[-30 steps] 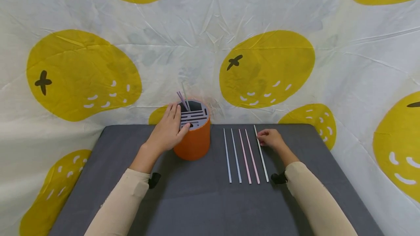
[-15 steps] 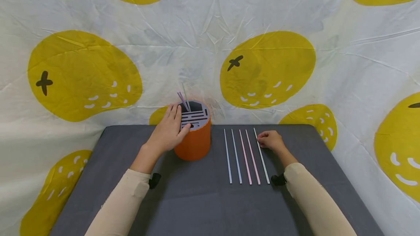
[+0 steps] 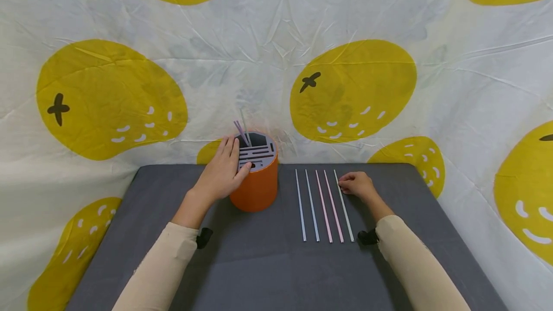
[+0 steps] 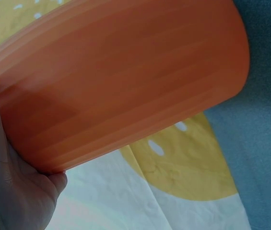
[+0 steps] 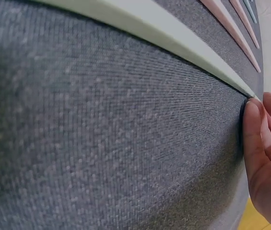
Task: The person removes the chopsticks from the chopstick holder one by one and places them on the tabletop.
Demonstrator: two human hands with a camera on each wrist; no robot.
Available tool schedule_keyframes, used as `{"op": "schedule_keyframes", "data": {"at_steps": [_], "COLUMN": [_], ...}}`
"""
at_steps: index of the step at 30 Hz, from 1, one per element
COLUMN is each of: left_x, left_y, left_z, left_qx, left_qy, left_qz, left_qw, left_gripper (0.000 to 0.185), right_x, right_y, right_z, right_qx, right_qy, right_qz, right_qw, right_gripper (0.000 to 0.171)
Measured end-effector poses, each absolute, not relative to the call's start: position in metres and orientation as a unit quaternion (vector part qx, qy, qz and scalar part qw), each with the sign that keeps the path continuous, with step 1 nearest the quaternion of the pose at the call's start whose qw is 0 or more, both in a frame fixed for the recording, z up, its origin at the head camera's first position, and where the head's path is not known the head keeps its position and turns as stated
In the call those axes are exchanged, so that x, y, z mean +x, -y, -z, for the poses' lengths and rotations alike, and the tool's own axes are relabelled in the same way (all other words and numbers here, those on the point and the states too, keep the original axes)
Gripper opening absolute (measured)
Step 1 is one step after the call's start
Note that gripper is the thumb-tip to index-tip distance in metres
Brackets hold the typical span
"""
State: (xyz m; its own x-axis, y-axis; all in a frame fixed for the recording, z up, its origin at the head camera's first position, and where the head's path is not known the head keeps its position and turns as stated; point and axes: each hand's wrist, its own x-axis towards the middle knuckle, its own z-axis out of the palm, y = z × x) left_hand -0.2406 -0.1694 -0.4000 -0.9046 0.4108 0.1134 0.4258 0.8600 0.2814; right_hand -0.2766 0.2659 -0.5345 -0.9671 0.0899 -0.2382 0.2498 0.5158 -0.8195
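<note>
An orange cylindrical holder (image 3: 255,188) with a grey slotted top (image 3: 259,153) stands at the back of the dark grey table (image 3: 259,263). My left hand (image 3: 236,156) grips its rim, thumb on the grey top and palm against the orange wall (image 4: 121,81). Two thin straws (image 3: 240,131) stick up from a rear slot. Right of the holder lie several straws side by side: two blue (image 3: 300,205), two pink (image 3: 324,205) and a pale green one (image 3: 345,210). My right hand (image 3: 343,186) has its curled fingertips (image 5: 255,139) pinching the pale green straw (image 5: 149,28) near its far end.
A white cloth printed with big yellow fruit (image 3: 350,90) hangs behind the table and wraps both sides. The table's near half carries only my two beige sleeves (image 3: 160,263).
The pale green straw has slid slightly toward me under my right fingertips. Both hands stay almost where they were.
</note>
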Motion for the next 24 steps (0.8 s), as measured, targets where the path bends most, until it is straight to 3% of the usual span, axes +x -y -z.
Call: {"op": "schedule_keyframes", "data": {"at_steps": [11, 24], "left_x": [-0.242, -0.241], "left_y": [0.17, 0.17], "left_z": [0.402, 0.401], "left_qx": [-0.217, -0.218], "left_qy": [0.963, 0.962], "left_qz": [0.158, 0.16], "left_qw": [0.031, 0.027], "left_gripper": [0.082, 0.083], "right_x": [-0.276, -0.29], "right_y": [-0.265, -0.227], "right_z": [0.515, 0.456], "right_qx": [0.051, -0.049], "right_qy": [-0.877, -0.886], "right_qz": [0.472, 0.459], "right_qw": [0.068, 0.041], "right_gripper": [0.027, 0.035]}}
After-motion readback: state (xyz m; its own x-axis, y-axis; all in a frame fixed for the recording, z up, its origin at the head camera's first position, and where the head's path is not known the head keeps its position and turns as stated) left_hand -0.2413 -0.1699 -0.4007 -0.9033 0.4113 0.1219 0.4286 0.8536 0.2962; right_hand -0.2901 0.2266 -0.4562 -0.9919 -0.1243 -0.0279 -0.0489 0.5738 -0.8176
